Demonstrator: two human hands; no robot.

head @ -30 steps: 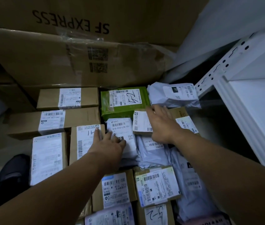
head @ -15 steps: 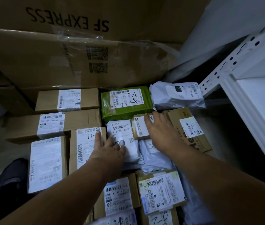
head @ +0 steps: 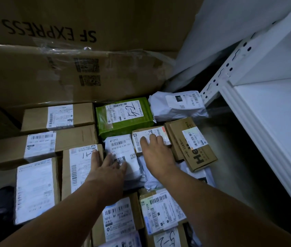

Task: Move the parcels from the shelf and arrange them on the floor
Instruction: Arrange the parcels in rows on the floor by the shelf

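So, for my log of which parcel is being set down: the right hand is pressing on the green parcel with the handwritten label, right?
Not quite. The head view shows the right hand pressing on the small brown box, which lies just in front of the green parcel with the handwritten label. The hand is not touching the green parcel.
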